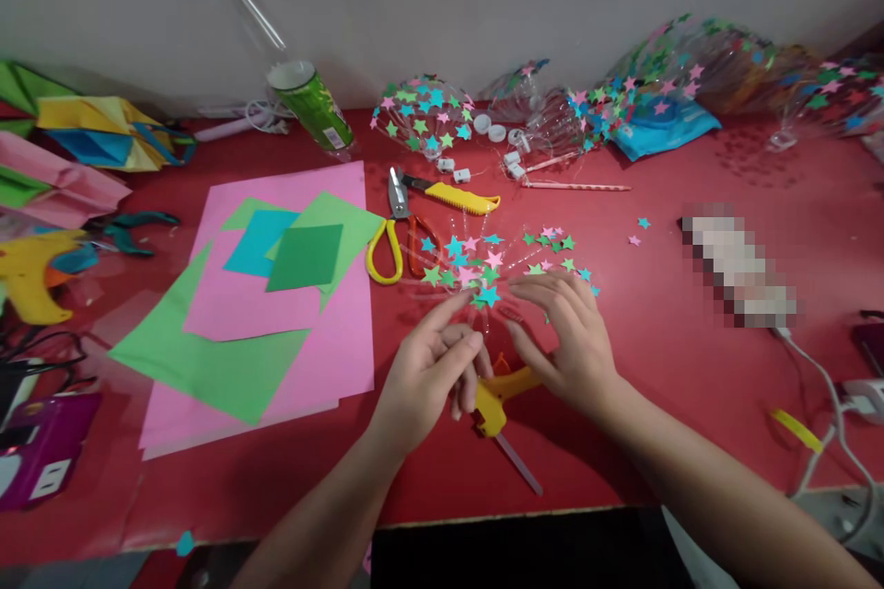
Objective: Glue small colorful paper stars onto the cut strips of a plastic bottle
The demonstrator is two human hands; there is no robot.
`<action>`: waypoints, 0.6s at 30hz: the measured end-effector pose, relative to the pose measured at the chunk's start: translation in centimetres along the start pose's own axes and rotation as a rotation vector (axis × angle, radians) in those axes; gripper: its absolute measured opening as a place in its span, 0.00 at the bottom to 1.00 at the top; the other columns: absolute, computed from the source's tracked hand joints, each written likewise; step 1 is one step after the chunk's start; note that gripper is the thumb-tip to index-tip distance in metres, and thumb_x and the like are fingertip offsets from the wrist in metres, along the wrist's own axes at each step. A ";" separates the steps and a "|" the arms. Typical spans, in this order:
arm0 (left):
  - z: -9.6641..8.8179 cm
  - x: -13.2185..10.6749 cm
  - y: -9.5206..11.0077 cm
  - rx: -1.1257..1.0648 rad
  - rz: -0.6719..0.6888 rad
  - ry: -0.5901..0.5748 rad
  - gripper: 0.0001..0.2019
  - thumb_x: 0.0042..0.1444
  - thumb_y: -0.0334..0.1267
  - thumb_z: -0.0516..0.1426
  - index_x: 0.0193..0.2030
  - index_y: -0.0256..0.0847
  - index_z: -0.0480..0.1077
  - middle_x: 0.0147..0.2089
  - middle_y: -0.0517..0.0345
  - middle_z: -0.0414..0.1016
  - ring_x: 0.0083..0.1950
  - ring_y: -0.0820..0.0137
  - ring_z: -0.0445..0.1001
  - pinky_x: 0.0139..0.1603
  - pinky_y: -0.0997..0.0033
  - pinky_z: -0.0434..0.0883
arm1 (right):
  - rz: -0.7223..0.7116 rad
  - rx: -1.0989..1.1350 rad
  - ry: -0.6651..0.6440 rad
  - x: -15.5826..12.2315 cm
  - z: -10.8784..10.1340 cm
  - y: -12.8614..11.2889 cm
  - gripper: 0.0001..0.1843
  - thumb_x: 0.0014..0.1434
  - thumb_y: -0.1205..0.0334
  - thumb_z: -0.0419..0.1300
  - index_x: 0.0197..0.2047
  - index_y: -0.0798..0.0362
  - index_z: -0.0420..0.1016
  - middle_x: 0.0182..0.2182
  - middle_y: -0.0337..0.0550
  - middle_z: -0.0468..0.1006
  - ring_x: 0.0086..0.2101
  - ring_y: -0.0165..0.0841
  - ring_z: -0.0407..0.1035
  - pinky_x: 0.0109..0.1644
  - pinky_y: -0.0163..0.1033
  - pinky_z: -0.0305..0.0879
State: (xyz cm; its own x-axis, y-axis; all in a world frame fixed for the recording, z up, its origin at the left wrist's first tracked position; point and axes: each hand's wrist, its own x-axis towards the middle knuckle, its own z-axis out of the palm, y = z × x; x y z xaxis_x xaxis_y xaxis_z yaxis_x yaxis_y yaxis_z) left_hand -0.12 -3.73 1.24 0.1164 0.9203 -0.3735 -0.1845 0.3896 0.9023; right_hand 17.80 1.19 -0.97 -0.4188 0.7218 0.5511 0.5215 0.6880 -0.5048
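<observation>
In the middle of the table lies a fan of thin clear plastic strips with small paper stars [494, 259] in pink, green and blue. My left hand [438, 363] reaches in from the near side; its index finger stretches to a blue star [487, 295], the other fingers loosely curled. Whether that fingertip touches the star I cannot tell. Over the right side of the fan is my right hand [570, 331], thumb and fingers apart, nothing visible between them. A yellow glue gun [492, 409] with a glue stick [519, 463] lies below, partly hidden by both hands.
Yellow-and-red-handled scissors [385, 253] and a yellow cutter [461, 197] lie behind the fan. Coloured paper sheets [345, 331] spread left. Star-covered clear plastic pieces [424, 115], a green can [314, 106] and a blue packet [663, 131] line the wall. A blurred-out phone [738, 267] with cable lies right.
</observation>
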 end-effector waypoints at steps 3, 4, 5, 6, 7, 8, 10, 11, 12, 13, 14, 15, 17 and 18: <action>0.1 -0.2 0.4 0.092 0.044 0.018 0.30 0.62 0.43 0.55 0.69 0.39 0.54 0.30 0.59 0.77 0.12 0.81 0.64 0.09 0.82 0.60 | 0.003 -0.013 0.025 0.0 0.0 0.1 0.18 0.60 0.67 0.60 0.53 0.50 0.66 0.47 0.48 0.77 0.48 0.42 0.70 0.52 0.52 0.66; 0.1 -0.3 0.5 0.128 0.063 0.036 0.29 0.62 0.43 0.55 0.68 0.40 0.54 0.31 0.58 0.78 0.12 0.81 0.63 0.09 0.82 0.60 | 0.005 -0.016 0.036 0.0 -0.1 0.2 0.17 0.61 0.67 0.60 0.53 0.50 0.66 0.48 0.48 0.77 0.48 0.42 0.70 0.52 0.52 0.66; 0.1 -0.3 0.6 0.164 0.084 0.056 0.29 0.62 0.43 0.54 0.68 0.40 0.55 0.32 0.58 0.78 0.11 0.81 0.63 0.09 0.82 0.60 | 0.008 -0.016 0.050 0.0 -0.1 0.2 0.17 0.61 0.66 0.60 0.53 0.49 0.66 0.48 0.49 0.76 0.48 0.42 0.70 0.52 0.52 0.66; 0.1 -0.4 0.6 0.201 0.110 0.078 0.28 0.62 0.43 0.54 0.68 0.40 0.56 0.33 0.57 0.78 0.11 0.81 0.64 0.09 0.81 0.60 | 0.010 -0.009 0.066 0.0 -0.2 0.2 0.16 0.61 0.66 0.60 0.52 0.49 0.66 0.49 0.49 0.76 0.49 0.42 0.70 0.52 0.52 0.66; 0.0 -0.4 0.5 0.240 0.140 0.102 0.27 0.63 0.43 0.54 0.67 0.41 0.57 0.33 0.58 0.79 0.12 0.81 0.64 0.09 0.81 0.61 | 0.012 0.006 0.082 0.1 -0.2 0.2 0.16 0.61 0.66 0.60 0.52 0.49 0.67 0.50 0.50 0.75 0.50 0.43 0.69 0.52 0.52 0.66; 0.0 -0.4 0.5 0.283 0.177 0.127 0.25 0.63 0.43 0.53 0.66 0.41 0.59 0.32 0.58 0.79 0.12 0.81 0.64 0.10 0.81 0.62 | 0.016 0.025 0.100 0.1 -0.3 0.3 0.16 0.61 0.65 0.60 0.52 0.49 0.67 0.51 0.51 0.73 0.51 0.43 0.69 0.53 0.52 0.66; -0.2 -0.3 0.1 0.384 0.282 0.198 0.20 0.64 0.42 0.53 0.61 0.41 0.64 0.31 0.59 0.79 0.12 0.81 0.65 0.12 0.81 0.64 | 0.026 0.060 0.153 0.1 -0.3 0.5 0.14 0.61 0.65 0.60 0.51 0.48 0.67 0.52 0.51 0.72 0.53 0.42 0.68 0.55 0.53 0.66; -0.4 -0.2 -0.1 0.440 0.350 0.244 0.18 0.64 0.41 0.53 0.58 0.41 0.67 0.31 0.59 0.79 0.13 0.81 0.65 0.14 0.81 0.65 | 0.038 0.069 0.190 0.1 -0.3 0.6 0.13 0.60 0.65 0.60 0.49 0.48 0.68 0.51 0.50 0.71 0.52 0.42 0.67 0.55 0.53 0.66; -0.5 -0.1 -0.3 0.493 0.424 0.298 0.16 0.63 0.40 0.54 0.56 0.40 0.68 0.32 0.59 0.79 0.14 0.82 0.65 0.15 0.81 0.65 | 0.058 0.074 0.235 0.1 -0.2 0.8 0.11 0.60 0.65 0.61 0.46 0.47 0.68 0.50 0.48 0.71 0.51 0.41 0.67 0.54 0.52 0.66; -0.6 0.0 -0.5 0.539 0.498 0.349 0.14 0.62 0.39 0.55 0.54 0.40 0.69 0.32 0.58 0.79 0.15 0.82 0.66 0.17 0.81 0.66 | 0.084 0.077 0.280 0.1 -0.1 1.0 0.08 0.59 0.65 0.61 0.42 0.47 0.68 0.47 0.47 0.71 0.49 0.40 0.68 0.53 0.51 0.66; -0.7 0.2 -0.7 0.571 0.569 0.406 0.12 0.61 0.39 0.56 0.51 0.40 0.70 0.33 0.58 0.79 0.16 0.82 0.67 0.18 0.81 0.66 | 0.112 0.084 0.316 0.2 -0.1 1.2 0.06 0.59 0.65 0.62 0.38 0.48 0.68 0.45 0.45 0.72 0.47 0.39 0.68 0.51 0.50 0.67; -0.8 0.3 -0.9 0.594 0.637 0.466 0.11 0.60 0.39 0.58 0.47 0.39 0.70 0.32 0.59 0.78 0.18 0.81 0.68 0.19 0.81 0.66 | 0.140 0.098 0.337 0.2 0.0 1.4 0.06 0.59 0.65 0.62 0.35 0.48 0.67 0.42 0.44 0.72 0.44 0.38 0.69 0.49 0.48 0.67; -1.1 0.6 -1.0 0.622 0.751 0.561 0.07 0.57 0.39 0.61 0.39 0.39 0.70 0.28 0.61 0.75 0.21 0.79 0.71 0.22 0.81 0.67 | 0.185 0.137 0.344 0.2 0.1 1.8 0.07 0.59 0.64 0.62 0.32 0.48 0.67 0.37 0.41 0.72 0.40 0.36 0.69 0.47 0.46 0.67; -1.2 0.7 -1.1 0.633 0.799 0.583 0.06 0.57 0.38 0.61 0.36 0.39 0.69 0.26 0.63 0.74 0.22 0.79 0.71 0.23 0.81 0.67 | 0.200 0.156 0.336 0.3 0.1 2.0 0.07 0.59 0.64 0.63 0.31 0.49 0.67 0.35 0.40 0.72 0.39 0.35 0.69 0.46 0.45 0.66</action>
State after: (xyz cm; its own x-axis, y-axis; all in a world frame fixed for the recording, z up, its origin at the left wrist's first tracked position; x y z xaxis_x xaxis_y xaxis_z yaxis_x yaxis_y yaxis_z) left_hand -1.01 -3.44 -0.27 -0.3075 0.8367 0.4532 0.5344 -0.2423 0.8098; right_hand 18.65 2.75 -1.88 -0.0409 0.7951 0.6051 0.4384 0.5585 -0.7042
